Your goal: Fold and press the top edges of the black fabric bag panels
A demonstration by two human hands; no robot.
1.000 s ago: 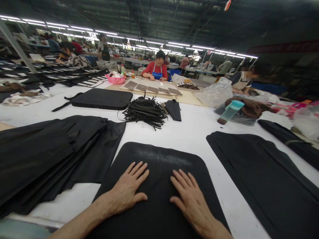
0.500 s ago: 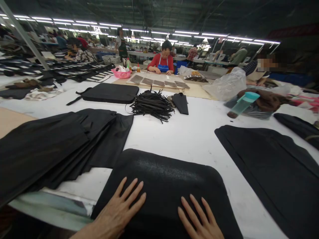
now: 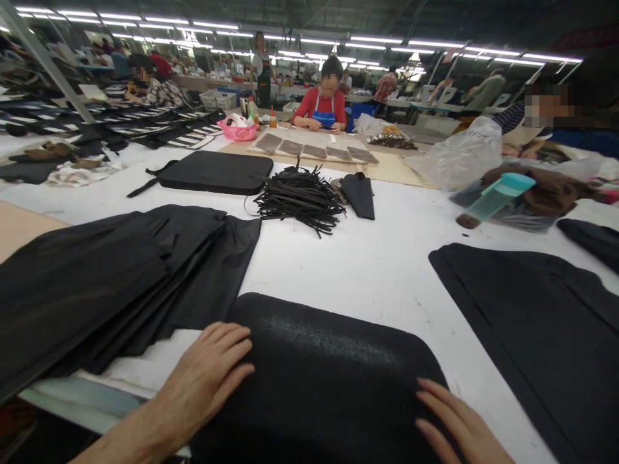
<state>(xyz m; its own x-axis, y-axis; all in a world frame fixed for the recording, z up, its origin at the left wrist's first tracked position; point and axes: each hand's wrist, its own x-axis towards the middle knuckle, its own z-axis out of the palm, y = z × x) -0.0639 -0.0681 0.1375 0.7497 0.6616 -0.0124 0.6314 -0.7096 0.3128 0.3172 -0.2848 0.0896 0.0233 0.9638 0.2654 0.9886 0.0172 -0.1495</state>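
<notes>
A black, round-cornered panel [image 3: 329,380], perhaps leather or a similar sheet, lies before me on the white table [image 3: 338,264]. Near its left edge rests my left hand [image 3: 215,361], fingers slightly bent over the surface and not gripping. On the opposite side, my right hand [image 3: 452,415] touches the right edge with its fingers apart; part of it runs out of the picture. Left of the panel is a fanned pile of black sheets [image 3: 130,270]. More black pieces [image 3: 522,309] lie on the right.
Beyond the panel are a bundle of black strips [image 3: 300,198], a thick black pad [image 3: 217,173] and a small black piece [image 3: 358,195]. A teal-lidded bottle [image 3: 498,198] lies tilted at right. A co-worker in red [image 3: 329,103] sits across the table.
Both hands have moved apart, from flat on the panel's middle out to its left and right sides. The camera view has shifted slightly.
</notes>
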